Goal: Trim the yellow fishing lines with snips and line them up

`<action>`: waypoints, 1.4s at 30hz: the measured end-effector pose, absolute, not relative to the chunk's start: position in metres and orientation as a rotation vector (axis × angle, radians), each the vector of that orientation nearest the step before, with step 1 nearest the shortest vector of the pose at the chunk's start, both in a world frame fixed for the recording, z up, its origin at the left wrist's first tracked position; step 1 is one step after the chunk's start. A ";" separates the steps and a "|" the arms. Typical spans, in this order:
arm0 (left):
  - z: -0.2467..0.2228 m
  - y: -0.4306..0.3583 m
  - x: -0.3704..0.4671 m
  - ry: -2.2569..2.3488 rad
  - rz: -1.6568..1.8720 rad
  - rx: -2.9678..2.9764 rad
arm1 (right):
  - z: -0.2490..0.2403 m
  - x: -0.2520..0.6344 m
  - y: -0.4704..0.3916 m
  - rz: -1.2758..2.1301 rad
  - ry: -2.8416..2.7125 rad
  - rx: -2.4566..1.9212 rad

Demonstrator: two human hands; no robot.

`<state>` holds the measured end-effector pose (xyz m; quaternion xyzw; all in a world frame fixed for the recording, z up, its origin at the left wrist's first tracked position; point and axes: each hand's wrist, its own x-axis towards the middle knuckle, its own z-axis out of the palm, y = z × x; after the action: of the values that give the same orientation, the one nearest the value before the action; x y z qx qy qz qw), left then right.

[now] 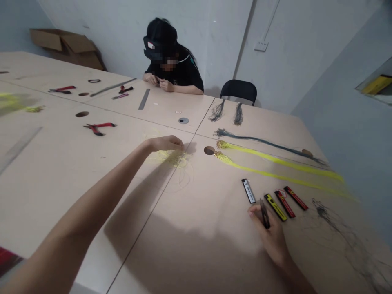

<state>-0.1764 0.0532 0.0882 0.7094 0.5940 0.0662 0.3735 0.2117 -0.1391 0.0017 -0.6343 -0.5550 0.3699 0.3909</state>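
Observation:
My left hand (168, 143) reaches over a loose tangle of thin yellow line (176, 159), its fingers closed together down at the strands. The fingertips are partly hidden, but they appear to pinch the line. Nearer the front right, my right hand (272, 234) is closed around dark tweezers (264, 214), tips pointing up and away. Just beyond it lie narrow flat packs: a white one (248, 191), a yellow one (275, 207) and red ones (284, 203). Bundles of yellow line (269, 157) with gold-coloured ends stretch across the right side.
A dark line bundle (260, 140) lies behind the yellow ones; loose dark strands (321, 210) spread at right. Red-handled pliers (99, 128), a ruler (144, 99) and cable holes (209, 150) are on the table. A person (174, 61) works opposite, beside a black chair (239, 90).

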 end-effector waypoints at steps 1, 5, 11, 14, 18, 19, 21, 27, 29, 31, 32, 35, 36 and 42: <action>0.090 0.051 -0.176 1.499 0.161 1.856 | 0.006 0.206 -0.137 0.960 -1.416 -1.596; 0.104 0.040 -0.166 1.442 0.111 1.979 | 0.032 0.157 -0.107 1.039 -1.453 -1.429; 0.122 0.025 -0.143 1.369 -0.035 2.176 | 0.053 0.059 -0.034 1.126 -1.418 -1.186; 0.123 0.021 -0.138 1.316 -0.050 2.225 | 0.048 0.034 -0.015 1.144 -1.404 -1.194; 0.118 0.020 -0.139 1.316 0.008 2.202 | 0.041 0.026 -0.009 1.155 -1.398 -1.210; 0.116 0.020 -0.140 1.326 0.040 2.180 | 0.040 0.026 -0.008 1.160 -1.397 -1.209; 0.112 0.019 -0.142 1.335 0.109 2.120 | 0.039 0.027 -0.007 1.167 -1.401 -1.204; 0.102 0.014 -0.149 1.332 0.313 1.916 | 0.036 0.031 -0.004 1.137 -1.429 -1.110; 0.098 0.012 -0.152 1.311 0.352 1.876 | 0.034 0.032 -0.003 1.159 -1.397 -1.095; 0.093 0.011 -0.153 1.310 0.352 1.862 | 0.033 0.032 -0.001 1.204 -1.345 -1.074; 0.091 0.011 -0.154 1.317 0.357 1.859 | 0.032 0.032 -0.001 1.224 -1.322 -1.063; 0.086 0.010 -0.153 1.325 0.419 1.849 | 0.032 0.033 0.001 1.252 -1.286 -1.050; 0.085 0.010 -0.153 1.319 0.444 1.844 | 0.033 0.034 0.001 1.254 -1.276 -1.049; 0.088 0.009 -0.149 1.252 0.508 1.810 | 0.036 0.038 0.000 1.227 -1.267 -1.042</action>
<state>-0.1495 0.0090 0.0883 0.7245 0.5012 0.2035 0.4273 0.0379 -0.0004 0.0357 -0.4347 -0.5284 0.5115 0.5198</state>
